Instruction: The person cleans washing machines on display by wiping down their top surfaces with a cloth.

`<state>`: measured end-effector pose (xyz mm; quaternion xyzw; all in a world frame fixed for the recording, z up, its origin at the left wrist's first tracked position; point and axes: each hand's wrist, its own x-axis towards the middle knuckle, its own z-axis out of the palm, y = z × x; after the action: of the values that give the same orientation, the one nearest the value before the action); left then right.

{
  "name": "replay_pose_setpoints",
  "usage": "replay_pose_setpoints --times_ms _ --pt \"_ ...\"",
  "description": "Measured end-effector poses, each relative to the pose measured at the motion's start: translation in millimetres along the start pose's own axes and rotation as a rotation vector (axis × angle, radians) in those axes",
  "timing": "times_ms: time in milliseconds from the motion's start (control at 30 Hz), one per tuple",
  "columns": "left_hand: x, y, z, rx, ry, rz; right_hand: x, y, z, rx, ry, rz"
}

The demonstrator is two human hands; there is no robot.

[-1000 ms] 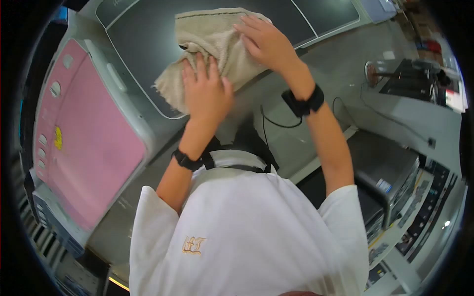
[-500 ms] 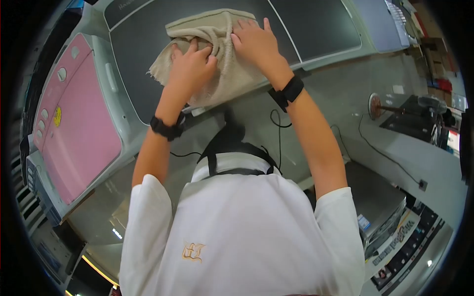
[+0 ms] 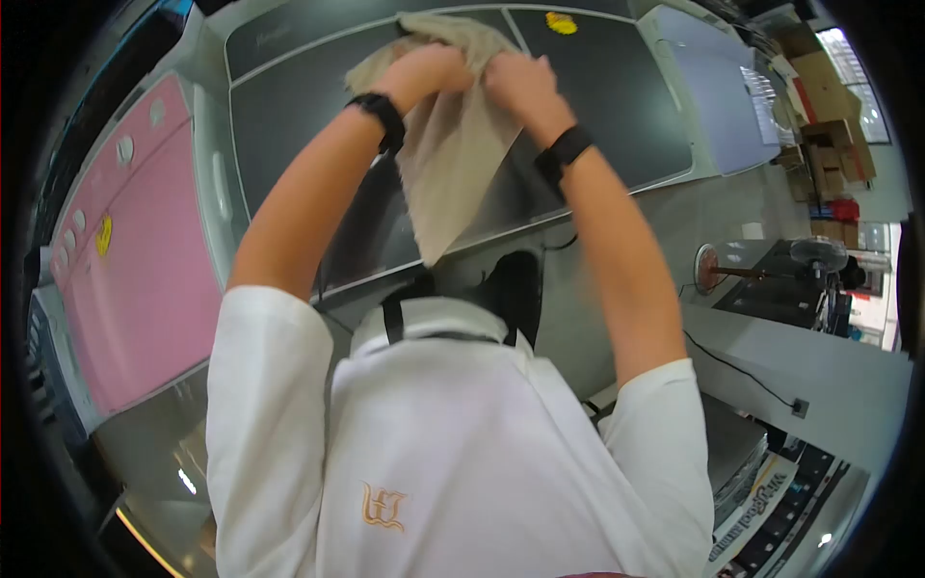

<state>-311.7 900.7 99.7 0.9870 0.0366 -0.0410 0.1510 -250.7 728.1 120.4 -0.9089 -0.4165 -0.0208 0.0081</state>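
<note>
1. Left grip [image 3: 436, 72] and right grip [image 3: 520, 82] are, as far as I can see, both closed on one beige cloth [image 3: 448, 183], knuckles close together; my left fingertips are hidden, so I can't tell how firmly they pinch.
2. Bunched between my hands, the cloth is over the dark-topped machine [image 3: 289, 120], its narrow corner hanging down towards the front edge.
3. What could go wrong, I judge: that corner might slip over the front edge or catch on it if I draw the cloth towards me. Loosening one side would let the folds drop unevenly, and the lid looks smooth enough for them to slide. My left black wristband [image 3: 381, 118] could snag the weave, being so near it; a wide sweep to the right might rub the yellow sticker [image 3: 561, 23].
4. Counting outward: one cloth, two hands, two wristbands, one on each wrist. One dark-topped machine, one pink-lidded machine [image 3: 145, 299] on my left, one with a pale blue lid [image 3: 713, 91] on my right. Two yellow stickers, one dark lid, one pink. One fan [image 3: 817, 253] farther right; the cardboard boxes [image 3: 824, 87] overlap too much for me to count.
</note>
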Motion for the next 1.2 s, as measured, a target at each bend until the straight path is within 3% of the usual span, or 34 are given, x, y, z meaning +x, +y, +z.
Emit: replay_pose_setpoints --times_ms 33,100,300,367,433,533,633,667,733,767,800,900,933,1033,1067,1167,1200 --pt "1.6 1.7 -7.5 0.136 -0.056 0.126 9.7 9.8 7.3 -0.014 0.006 -0.012" --pt "7.2 2.2 -7.5 0.03 -0.02 -0.04 19.8 18.7 7.4 -0.018 0.051 -0.004" --pt "8.0 15.4 -43.9 0.176 -0.037 -0.028 31.0 21.2 -13.6 0.112 0.045 0.087" --pt "68.1 -32.1 -6.9 0.378 -0.085 0.328 54.2 33.3 1.1 0.106 0.106 0.067" --pt "101.4 -55.9 20.9 0.245 0.253 0.494 74.7 42.1 7.6 0.117 0.092 0.049" --pt "73.8 -30.9 -5.3 0.136 0.101 0.114 79.9 48.4 16.7 0.182 0.136 -0.052" --pt "33.0 -26.6 -9.9 0.552 0.019 0.325 36.8 29.3 20.2 0.365 0.182 -0.277" --pt "4.7 -35.6 -7.2 0.595 0.135 0.523 11.1 18.3 17.4 0.458 0.184 -0.365" --pt "-67.4 -23.0 -24.1 0.478 0.112 0.417 -31.7 -6.0 12.6 0.341 0.117 -0.489" --pt "-97.3 -28.7 -12.9 0.304 0.155 0.256 -45.8 -13.9 9.1 0.227 0.195 -0.612" --pt "-120.0 -39.0 -0.3 0.13 0.202 0.086 -50.7 -17.5 8.4 0.192 0.21 -0.614" --pt "-166.7 -64.0 4.7 0.179 0.309 0.033 -19.3 -22.7 6.4 0.237 0.118 -0.63" --pt "-165.8 -83.6 7.2 0.019 0.239 -0.097 -6.9 -44.5 -21.7 0.316 0.211 -0.634" --pt "-186.5 -77.9 -39.5 0.014 0.33 -0.361 53.0 -88.6 -14.2 0.193 -0.034 -0.515" --pt "-191.1 -97.3 -34.6 -0.06 0.4 -0.319 59.9 -110.5 -4.2 0.158 0.06 -0.522" --pt "-210.1 -90.6 -34.7 -0.095 0.25 -0.62 57.3 -164.6 26.6 0.078 0.266 -0.59" --pt "-221.6 -82.6 -24.2 0.055 0.319 -0.582 40.2 -172.8 23.4 0.058 0.292 -0.65"
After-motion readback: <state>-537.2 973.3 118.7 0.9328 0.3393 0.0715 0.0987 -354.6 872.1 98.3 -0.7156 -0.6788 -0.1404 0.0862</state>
